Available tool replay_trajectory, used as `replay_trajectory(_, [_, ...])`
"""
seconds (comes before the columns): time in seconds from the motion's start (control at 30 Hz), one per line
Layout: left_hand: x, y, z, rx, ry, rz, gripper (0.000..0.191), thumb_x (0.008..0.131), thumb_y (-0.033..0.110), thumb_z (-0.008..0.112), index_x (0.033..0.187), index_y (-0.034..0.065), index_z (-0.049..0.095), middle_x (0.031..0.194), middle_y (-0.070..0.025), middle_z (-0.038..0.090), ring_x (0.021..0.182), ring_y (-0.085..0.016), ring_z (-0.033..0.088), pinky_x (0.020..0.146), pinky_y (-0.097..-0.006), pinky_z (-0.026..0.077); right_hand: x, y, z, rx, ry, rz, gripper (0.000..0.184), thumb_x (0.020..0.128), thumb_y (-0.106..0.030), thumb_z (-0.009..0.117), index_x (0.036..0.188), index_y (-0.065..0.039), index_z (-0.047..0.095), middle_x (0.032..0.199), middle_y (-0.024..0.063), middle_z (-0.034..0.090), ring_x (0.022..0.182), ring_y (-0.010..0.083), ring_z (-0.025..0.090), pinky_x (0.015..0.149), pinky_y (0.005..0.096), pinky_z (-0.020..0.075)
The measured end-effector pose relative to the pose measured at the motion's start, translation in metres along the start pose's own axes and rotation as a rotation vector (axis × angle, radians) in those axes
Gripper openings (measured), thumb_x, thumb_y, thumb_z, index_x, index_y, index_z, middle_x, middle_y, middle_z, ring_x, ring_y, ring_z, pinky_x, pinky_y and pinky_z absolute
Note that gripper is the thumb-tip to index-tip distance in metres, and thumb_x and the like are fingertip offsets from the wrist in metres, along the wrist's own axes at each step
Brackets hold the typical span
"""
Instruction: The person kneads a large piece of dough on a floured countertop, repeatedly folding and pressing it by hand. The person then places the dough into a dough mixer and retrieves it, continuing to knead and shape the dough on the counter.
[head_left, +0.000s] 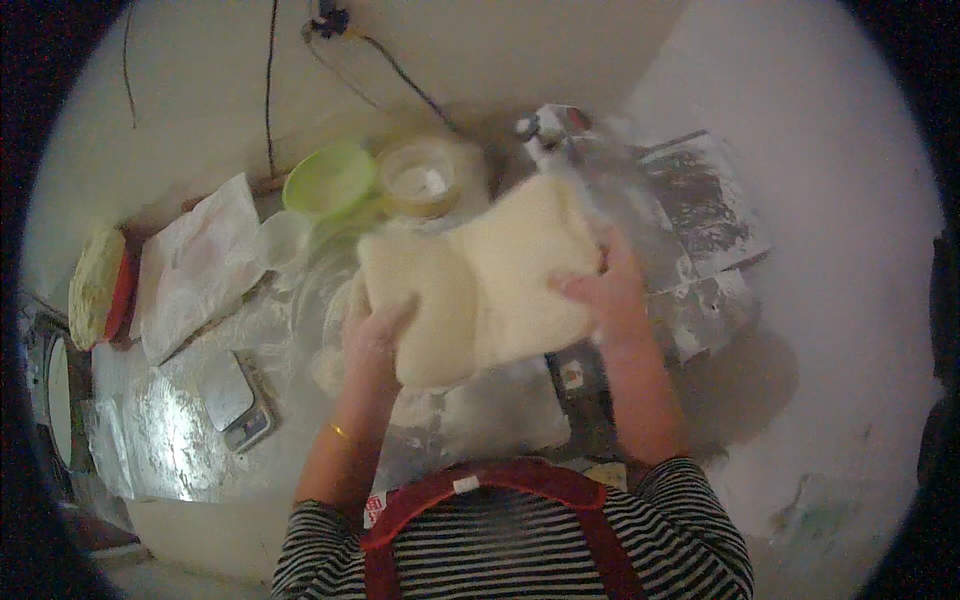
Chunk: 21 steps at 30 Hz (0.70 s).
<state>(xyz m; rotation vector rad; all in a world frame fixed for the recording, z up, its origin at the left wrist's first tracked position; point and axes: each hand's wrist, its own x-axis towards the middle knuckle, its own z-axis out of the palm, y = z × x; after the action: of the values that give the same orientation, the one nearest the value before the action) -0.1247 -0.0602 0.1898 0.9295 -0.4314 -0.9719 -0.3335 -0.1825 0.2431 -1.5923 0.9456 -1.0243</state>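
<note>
A thick, pale cream slab (487, 292), probably dough, hangs in the air before my chest. A crease runs down its middle. My left hand (375, 337) grips the slab's left end, thumb on the near face and fingers hidden behind. On the other end, my right hand (611, 292) holds on the same way, with the thumb pressed against the surface. Below the slab lies a grey metal surface (510, 412), partly covered by it. The image is blurred, so fine texture cannot be made out.
A light green bowl (330, 180), a round tub (418, 176) and a whitish cup (285, 240) stand at the back. To the left are a printed bag (199, 270) and a small scale (232, 405). A whitened metal machine (559, 135) stands back right; cables (405, 71) hang behind.
</note>
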Motion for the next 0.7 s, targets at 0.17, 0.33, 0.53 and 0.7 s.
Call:
replay_trajectory(0.17, [0.042,-0.004,0.129,0.181,-0.279,0.282,0.056,0.076,0.010,0.066,0.128,0.0013,0.046,0.114,-0.0161,0.058,0.102,-0.027,0.059,0.088,-0.0375,0.049,0.053,-0.038,-0.115,0.144,0.224,-0.159,0.067,0.062,-0.012,0.083,0.119,-0.002,0.049,0.105,0.0121,0.063,0.093,0.0252,0.063,0.080,0.0375,0.0520])
replay_trajectory(0.33, [0.087,-0.042,0.261,0.026,-0.596,-0.023,0.041,0.081,0.015,0.066,0.117,-0.0016,0.056,0.112,-0.0152,0.060,0.105,-0.023,0.055,0.089,-0.0350,0.045,0.113,-0.048,-0.260,0.054,0.399,-0.177,0.066,0.067,-0.015,0.077,0.125,-0.004,0.050,0.105,0.0144,0.064,0.090,0.0268,0.064,0.076,0.0405,0.0530])
replay_trajectory(0.53, [0.131,-0.099,0.282,0.354,-0.744,0.010,0.043,0.082,0.022,0.066,0.120,0.0040,0.056,0.115,-0.0080,0.060,0.103,-0.022,0.057,0.088,-0.0337,0.046,0.175,0.021,-0.384,-0.310,0.455,0.013,0.067,0.069,-0.019,0.076,0.128,-0.003,0.049,0.107,0.0146,0.062,0.090,0.0264,0.063,0.075,0.0374,0.0520])
replay_trajectory(0.7, [0.150,-0.120,0.226,0.162,-0.648,-0.090,0.039,0.086,0.024,0.061,0.120,0.0049,0.057,0.115,-0.0087,0.060,0.107,-0.023,0.057,0.090,-0.0346,0.046,0.187,0.068,-0.395,-0.291,0.385,-0.021,0.064,0.075,-0.019,0.075,0.127,0.003,0.044,0.108,0.0153,0.060,0.089,0.0226,0.063,0.073,0.0340,0.0515])
